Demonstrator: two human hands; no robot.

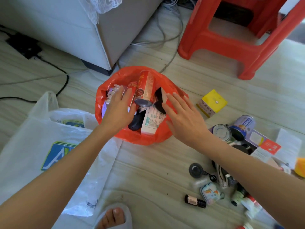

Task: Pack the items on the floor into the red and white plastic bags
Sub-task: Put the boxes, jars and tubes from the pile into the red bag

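Note:
The red plastic bag [148,138] stands open on the floor, centre. Inside lie a red can [146,90], a white box [151,121], a black object [135,123] and a black-edged pad [160,98]. My left hand [118,109] hovers flat over the bag's left side, fingers apart, holding nothing. My right hand [184,118] is spread over the bag's right rim, its fingertips by the pad, also empty. The white plastic bag [33,138] lies flat at the left. Loose items wait at the right: a yellow box [212,102], two cans [222,132], a small brown bottle [194,201].
A red plastic stool [231,42] stands at the back right. A grey sofa corner [92,30] and cables [62,86] sit behind the bag. A round black tag [195,170], a small tin [211,193] and cards lie under my right forearm. My slippered foot [113,217] is at the bottom.

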